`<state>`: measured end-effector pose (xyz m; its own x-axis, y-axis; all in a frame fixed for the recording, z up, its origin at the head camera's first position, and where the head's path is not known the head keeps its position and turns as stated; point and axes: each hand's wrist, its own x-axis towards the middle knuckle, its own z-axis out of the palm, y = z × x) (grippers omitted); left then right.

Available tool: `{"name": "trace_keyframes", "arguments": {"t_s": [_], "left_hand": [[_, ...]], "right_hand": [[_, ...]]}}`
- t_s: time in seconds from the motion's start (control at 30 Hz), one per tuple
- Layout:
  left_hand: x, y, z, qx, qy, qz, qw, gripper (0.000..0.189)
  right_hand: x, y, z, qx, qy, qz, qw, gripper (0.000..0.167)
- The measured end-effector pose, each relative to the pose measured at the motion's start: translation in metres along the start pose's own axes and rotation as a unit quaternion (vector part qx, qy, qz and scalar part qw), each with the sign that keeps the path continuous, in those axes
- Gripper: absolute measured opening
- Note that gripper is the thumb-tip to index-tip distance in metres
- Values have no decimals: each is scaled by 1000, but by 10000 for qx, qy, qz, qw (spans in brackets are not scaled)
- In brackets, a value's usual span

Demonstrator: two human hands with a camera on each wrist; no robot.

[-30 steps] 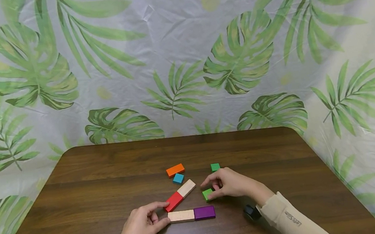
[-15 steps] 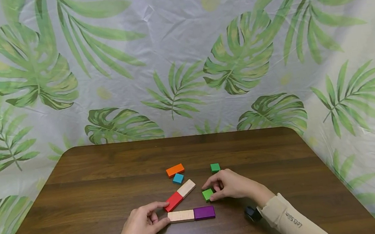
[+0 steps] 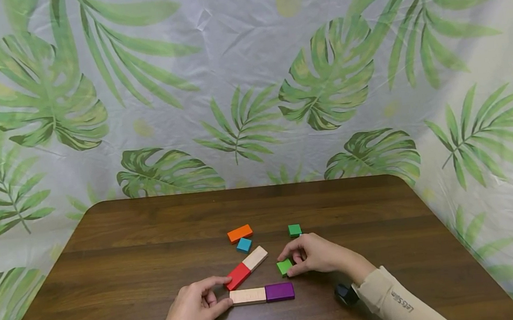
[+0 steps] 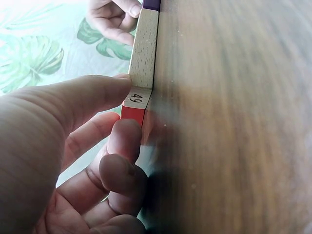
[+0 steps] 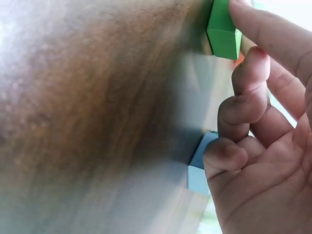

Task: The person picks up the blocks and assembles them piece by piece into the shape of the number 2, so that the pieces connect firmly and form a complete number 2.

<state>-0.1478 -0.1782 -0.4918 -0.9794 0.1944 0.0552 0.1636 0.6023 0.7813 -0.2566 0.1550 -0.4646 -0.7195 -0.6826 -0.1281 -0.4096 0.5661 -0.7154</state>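
In the head view my left hand (image 3: pixel 192 307) sits at the near ends of two rows of wooden blocks. Its index fingertip touches the red block (image 3: pixel 238 276); its thumb touches the end of the lower plain block (image 3: pixel 248 296). The left wrist view shows "49" on a block end (image 4: pixel 135 97) beside the thumb. My right hand (image 3: pixel 314 253) pinches the light green block (image 3: pixel 284 267) between thumb and index finger, on the table. Another plain block (image 3: pixel 255 258) extends the red one diagonally, and a purple block (image 3: pixel 279 292) adjoins the lower plain block.
Beyond the rows lie an orange block (image 3: pixel 239 233) and a blue block (image 3: pixel 244 245). Past the right hand is a dark green block (image 3: pixel 295 230). A black device (image 3: pixel 346 295) hangs under the right wrist. Leaf-patterned cloth (image 3: pixel 247 76) rises behind the wooden table (image 3: pixel 150 230).
The right hand has shifted slightly toward the near right, its thumb baring more of the light green block. The left hand and the blocks look the same.
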Motion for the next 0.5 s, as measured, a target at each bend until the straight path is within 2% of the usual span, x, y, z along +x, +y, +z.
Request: {"name": "trace_keyframes", "arguments": {"t_s": [0.23,0.5], "left_hand": [[0,0,0,-4,-12,-14,10000,35],[0,0,0,30,30,2,10000,35]], "right_hand": [[-3,12,3,392,-18,-35,9992,32],[-3,20,2,627,88,4,9980,31]]}}
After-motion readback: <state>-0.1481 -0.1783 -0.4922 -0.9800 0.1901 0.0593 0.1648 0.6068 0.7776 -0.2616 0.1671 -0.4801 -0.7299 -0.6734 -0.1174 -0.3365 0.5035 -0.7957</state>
